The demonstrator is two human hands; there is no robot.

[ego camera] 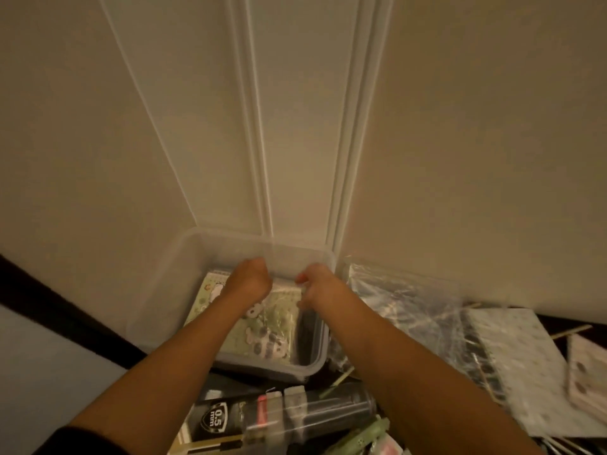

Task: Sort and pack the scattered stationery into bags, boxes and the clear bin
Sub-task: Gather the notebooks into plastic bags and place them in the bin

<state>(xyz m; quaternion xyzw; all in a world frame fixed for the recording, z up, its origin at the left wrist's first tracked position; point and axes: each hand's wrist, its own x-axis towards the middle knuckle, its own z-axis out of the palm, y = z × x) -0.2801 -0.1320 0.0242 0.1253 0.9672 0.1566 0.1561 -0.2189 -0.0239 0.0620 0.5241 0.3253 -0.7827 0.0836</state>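
Note:
The clear bin [170,290] stands against the wall, and both my arms reach into it. A green spiral notebook with panda pictures [262,336] lies flat on its floor. My left hand [251,279] is curled into a fist at the notebook's far spiral edge. At the notebook's far right corner, my right hand [315,284] has its fingers bent at the edge. Whether either hand actually grips the notebook is hidden by the hands themselves and blur.
Crinkled clear plastic bags [404,300] lie right of the bin. A white dotted notebook [515,366] and a pink item [588,372] lie further right. A black 0.5 mm pen pack [230,418], a dark tube [331,412] and green pens [361,435] lie in front.

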